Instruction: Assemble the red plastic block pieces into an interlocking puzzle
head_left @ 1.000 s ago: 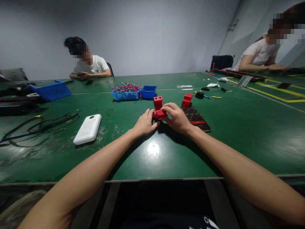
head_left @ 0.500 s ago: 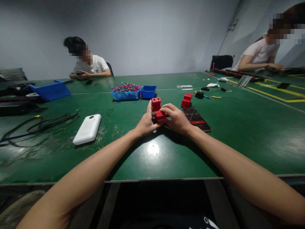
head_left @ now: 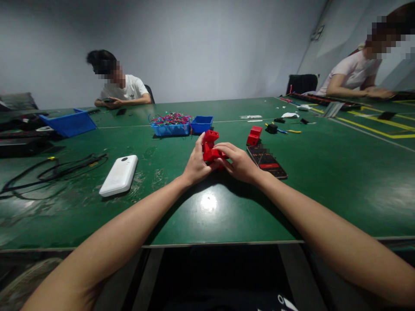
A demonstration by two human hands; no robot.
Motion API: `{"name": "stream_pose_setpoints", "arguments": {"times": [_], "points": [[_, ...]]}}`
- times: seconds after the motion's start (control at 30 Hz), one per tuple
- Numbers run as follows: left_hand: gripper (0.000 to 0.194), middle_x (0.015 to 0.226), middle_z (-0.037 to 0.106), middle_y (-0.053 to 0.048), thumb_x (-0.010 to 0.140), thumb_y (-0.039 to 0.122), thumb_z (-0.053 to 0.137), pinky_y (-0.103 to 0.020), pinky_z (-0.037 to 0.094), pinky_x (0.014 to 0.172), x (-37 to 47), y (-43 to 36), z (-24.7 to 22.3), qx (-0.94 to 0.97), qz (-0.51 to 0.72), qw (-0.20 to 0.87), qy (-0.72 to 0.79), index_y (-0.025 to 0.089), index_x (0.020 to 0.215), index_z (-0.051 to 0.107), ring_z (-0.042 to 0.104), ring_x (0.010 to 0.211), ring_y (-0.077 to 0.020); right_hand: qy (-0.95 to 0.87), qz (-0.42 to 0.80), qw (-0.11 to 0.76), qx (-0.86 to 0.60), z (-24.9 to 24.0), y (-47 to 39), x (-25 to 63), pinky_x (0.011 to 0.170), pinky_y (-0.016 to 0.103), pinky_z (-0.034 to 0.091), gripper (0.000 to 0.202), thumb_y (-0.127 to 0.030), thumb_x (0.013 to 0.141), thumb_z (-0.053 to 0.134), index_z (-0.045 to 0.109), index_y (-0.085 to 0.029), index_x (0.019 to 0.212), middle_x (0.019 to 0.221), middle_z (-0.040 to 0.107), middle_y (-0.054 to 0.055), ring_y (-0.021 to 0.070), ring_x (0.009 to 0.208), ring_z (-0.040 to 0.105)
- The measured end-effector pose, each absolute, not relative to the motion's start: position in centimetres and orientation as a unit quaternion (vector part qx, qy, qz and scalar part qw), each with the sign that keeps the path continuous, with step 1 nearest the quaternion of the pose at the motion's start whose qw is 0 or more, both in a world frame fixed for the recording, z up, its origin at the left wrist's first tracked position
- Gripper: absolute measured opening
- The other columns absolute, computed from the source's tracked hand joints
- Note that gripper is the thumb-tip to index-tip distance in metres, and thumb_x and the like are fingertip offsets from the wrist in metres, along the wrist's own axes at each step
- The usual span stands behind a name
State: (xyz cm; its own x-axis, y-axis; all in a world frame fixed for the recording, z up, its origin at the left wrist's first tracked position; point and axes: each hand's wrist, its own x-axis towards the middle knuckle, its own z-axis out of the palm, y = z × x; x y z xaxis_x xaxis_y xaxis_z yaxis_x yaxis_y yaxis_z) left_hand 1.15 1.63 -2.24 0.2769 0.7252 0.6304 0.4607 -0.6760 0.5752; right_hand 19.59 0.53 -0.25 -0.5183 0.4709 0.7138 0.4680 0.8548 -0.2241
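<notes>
At the centre of the green table (head_left: 207,224), through the head camera, I had the stepped red block (head_left: 210,151) between both hands. The left hand (head_left: 196,166) grasped its left side, fingers upright along it and thumb across the near face; the right hand (head_left: 241,164) gripped its right, near part, fingertips over the top. The long axis ran from the raised far end down toward the near edge, the top leaning slightly left; the paired holes of that end pointed up. Fingers hid the lower end, and I could not tell whether it touched the surface. To the right, a second red block (head_left: 254,136) stood with its top leaning right, just beyond the far end of the phone (head_left: 268,163).
</notes>
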Motion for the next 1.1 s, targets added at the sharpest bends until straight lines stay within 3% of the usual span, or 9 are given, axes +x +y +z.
{"name": "stream_pose_setpoints", "arguments": {"times": [0.17, 0.33, 0.47, 0.6, 0.7, 0.8, 0.9, 1.1], "points": [[0.098, 0.147, 0.043, -0.020, 0.073, 0.048, 0.070, -0.043, 0.041, 0.108, 1.2, 1.5, -2.2, 0.786, 0.468, 0.129, 0.383, 0.014, 0.148, 0.018, 0.050, 0.130, -0.0293, -0.874, 0.010, 0.401, -0.276, -0.2, 0.5, 19.7, 0.095, 0.039, 0.053, 0.029, -0.027, 0.093, 0.050, 0.061, -0.017, 0.119, 0.123, 0.063, 0.015, 0.0228, 0.110, 0.063], [0.107, 0.144, 0.047, -0.022, 0.067, 0.043, 0.074, -0.043, 0.042, 0.109, 1.4, 1.7, -2.3, 0.761, 0.477, 0.210, 0.385, 0.009, 0.149, 0.014, 0.053, 0.128, -0.0301, -0.874, 0.024, 0.393, -0.283, -0.2, 0.4, 19.7, 0.098, 0.040, 0.052, 0.033, -0.032, 0.093, 0.053, 0.063, -0.018, 0.121, 0.129, 0.061, 0.015, 0.0231, 0.115, 0.062], [0.097, 0.141, 0.050, -0.019, 0.066, 0.032, 0.071, -0.040, 0.043, 0.108, 1.7, 1.9, -2.1, 0.716, 0.509, 0.288, 0.381, 0.010, 0.147, 0.023, 0.056, 0.124, -0.0272, -0.843, 0.054, 0.424, -0.327, -0.1, 0.3, 19.5, 0.100, 0.039, 0.049, 0.030, -0.031, 0.094, 0.050, 0.068, -0.019, 0.115, 0.124, 0.066, 0.013, 0.0226, 0.116, 0.063], [0.085, 0.126, 0.061, -0.014, 0.062, 0.025, 0.067, -0.037, 0.047, 0.099, 1.9, 1.8, -1.7, 0.669, 0.529, 0.330, 0.405, 0.010, 0.140, 0.037, 0.062, 0.108, -0.0236, -0.809, 0.072, 0.443, -0.380, -0.3, 0.7, 19.6, 0.092, 0.037, 0.052, 0.027, -0.031, 0.093, 0.052, 0.072, -0.019, 0.104, 0.108, 0.072, 0.011, 0.0223, 0.101, 0.067], [0.069, 0.107, 0.067, -0.008, 0.065, 0.032, 0.068, -0.033, 0.048, 0.088, 2.0, 1.6, -1.4, 0.616, 0.563, 0.383, 0.397, 0.011, 0.128, 0.051, 0.063, 0.094, -0.0198, -0.798, 0.095, 0.428, -0.414, -0.5, 1.2, 19.8, 0.087, 0.035, 0.051, 0.028, -0.035, 0.092, 0.053, 0.072, -0.018, 0.103, 0.103, 0.073, 0.010, 0.0220, 0.095, 0.068], [0.047, 0.088, 0.067, -0.006, 0.073, 0.046, 0.064, -0.029, 0.047, 0.074, 2.2, 1.3, -1.1, 0.566, 0.578, 0.434, 0.396, 0.011, 0.104, 0.063, 0.061, 0.079, -0.0166, -0.784, 0.136, 0.419, -0.437, -0.5, 1.2, 19.9, 0.084, 0.035, 0.051, 0.032, -0.038, 0.092, 0.051, 0.072, -0.017, 0.106, 0.104, 0.074, 0.010, 0.0230, 0.092, 0.068], [0.044, 0.078, 0.065, -0.004, 0.075, 0.053, 0.062, -0.027, 0.044, 0.066, 2.4, 0.8, -0.8, 0.560, 0.573, 0.447, 0.398, 0.012, 0.092, 0.065, 0.058, 0.069, -0.0146, -0.785, 0.188, 0.403, -0.431, -0.2, 0.8, 19.8, 0.078, 0.033, 0.050, 0.036, -0.041, 0.093, 0.048, 0.072, -0.019, 0.108, 0.099, 0.076, 0.006, 0.0233, 0.086, 0.069], [0.044, 0.090, 0.069, -0.005, 0.072, 0.050, 0.069, -0.030, 0.049, 0.079, 2.8, 0.1, -0.5, 0.605, 0.555, 0.452, 0.349, 0.013, 0.096, 0.067, 0.062, 0.083, -0.0169, -0.752, 0.259, 0.429, -0.428, -0.5, 1.3, 19.9, 0.074, 0.030, 0.051, 0.045, -0.053, 0.092, 0.047, 0.074, -0.017, 0.094, 0.081, 0.074, 0.003, 0.0217, 0.079, 0.068]]}}
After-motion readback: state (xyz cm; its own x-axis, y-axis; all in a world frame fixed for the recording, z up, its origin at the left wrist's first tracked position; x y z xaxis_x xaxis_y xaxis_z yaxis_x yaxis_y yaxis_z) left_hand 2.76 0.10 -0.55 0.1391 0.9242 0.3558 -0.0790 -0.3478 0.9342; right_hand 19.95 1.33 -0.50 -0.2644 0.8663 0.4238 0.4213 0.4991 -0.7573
